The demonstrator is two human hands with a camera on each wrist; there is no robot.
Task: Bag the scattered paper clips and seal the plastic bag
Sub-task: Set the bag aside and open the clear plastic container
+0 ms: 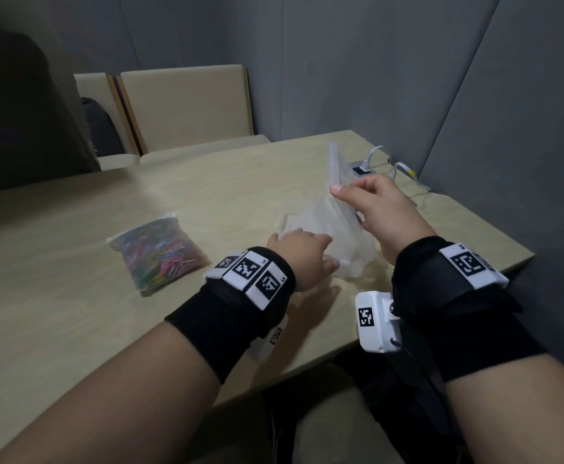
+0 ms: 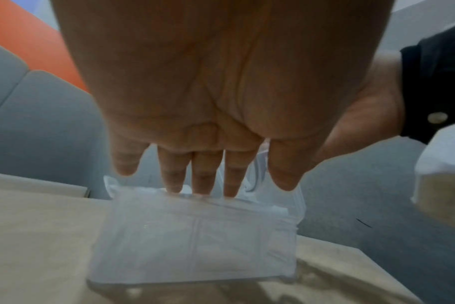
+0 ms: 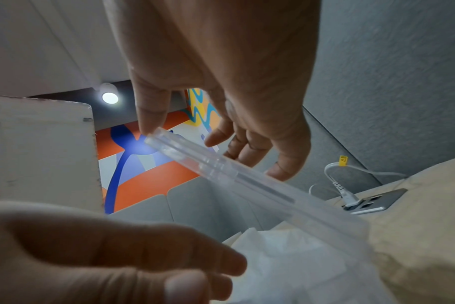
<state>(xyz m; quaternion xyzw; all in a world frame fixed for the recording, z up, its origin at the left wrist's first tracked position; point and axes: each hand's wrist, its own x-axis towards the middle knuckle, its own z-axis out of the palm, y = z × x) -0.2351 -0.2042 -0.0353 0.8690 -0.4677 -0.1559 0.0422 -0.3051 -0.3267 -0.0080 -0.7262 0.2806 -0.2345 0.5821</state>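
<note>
A clear bag full of coloured paper clips (image 1: 158,254) lies on the table (image 1: 73,229), to the left of both hands. Right of it sits a pile of empty clear plastic bags (image 1: 337,239) (image 2: 195,242). My left hand (image 1: 302,252) (image 2: 203,185) presses on that pile with straight fingers. My right hand (image 1: 340,192) (image 3: 179,135) is raised above it. Its thumb and forefinger pinch the zip strip (image 1: 335,162) (image 3: 247,181) of one bag, which stands lifted off the pile. I see no loose clips on the table.
A table socket (image 1: 362,170) (image 3: 372,202) with a white cable plugged in lies just behind the right hand. Two beige chairs (image 1: 186,108) stand at the far side. Grey walls close the right side. The table's near right edge (image 1: 441,309) passes under my right wrist.
</note>
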